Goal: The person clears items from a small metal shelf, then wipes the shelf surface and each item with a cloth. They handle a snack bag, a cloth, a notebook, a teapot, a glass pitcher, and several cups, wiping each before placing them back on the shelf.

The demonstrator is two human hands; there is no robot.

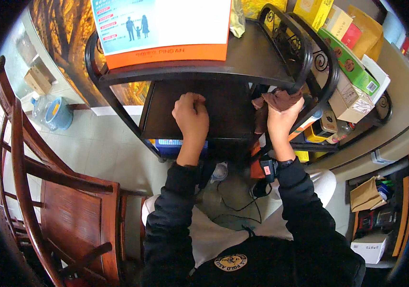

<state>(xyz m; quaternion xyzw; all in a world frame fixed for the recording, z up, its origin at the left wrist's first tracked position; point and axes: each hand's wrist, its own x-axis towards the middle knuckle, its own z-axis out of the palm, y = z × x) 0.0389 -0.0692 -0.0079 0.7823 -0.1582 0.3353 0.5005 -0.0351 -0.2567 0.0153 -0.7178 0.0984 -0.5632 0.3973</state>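
Note:
My right hand point(283, 118) is closed on a brown cloth point(282, 99), pressing it against the right front post of a dark shelf rack, just under the top shelf point(257, 64). Part of the cloth hangs down along the post. Above the dark lower shelf point(228, 107), my left hand point(191, 117) is held with its fingers curled in, and no object shows in it. Whether that hand touches the shelf surface I cannot tell.
An orange and white printed box point(166, 52) stands on the top shelf. Boxes point(350, 62) crowd another rack at right. A wooden chair point(78, 210) is at left, a blue bucket point(59, 114) beyond it. A black cable point(235, 209) lies on the floor between my legs.

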